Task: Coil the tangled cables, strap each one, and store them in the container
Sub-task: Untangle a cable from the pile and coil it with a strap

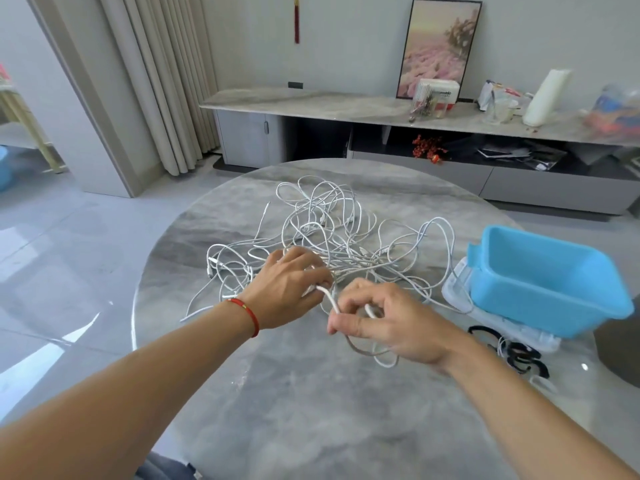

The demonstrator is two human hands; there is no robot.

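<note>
Both forearms reach in from the bottom edge over a round grey marble-patterned table (277, 410), the left one wearing a thin red string bracelet (247, 315) at the wrist. No writing can be read anywhere; the white box (441, 95) on the far sideboard (311, 103) carries red print too blurred to make out. Left hand (289, 289) lies palm down at the near edge of the tangled white cables (332, 230), its fingers curled into the strands and gripping a white cable (329, 299) that runs across to the other hand. Right hand (388, 317) sits just beside it, thumb and forefinger pinching that same cable, with a loop of it hanging below the palm and touching the tabletop. Most of the tangle spreads over the table's middle, beyond both hands. To the right stands a blue plastic container (540, 278), tilted, resting on a clear lid (460, 292). Black straps (519, 351) lie near the right wrist, in front of the container.
</note>
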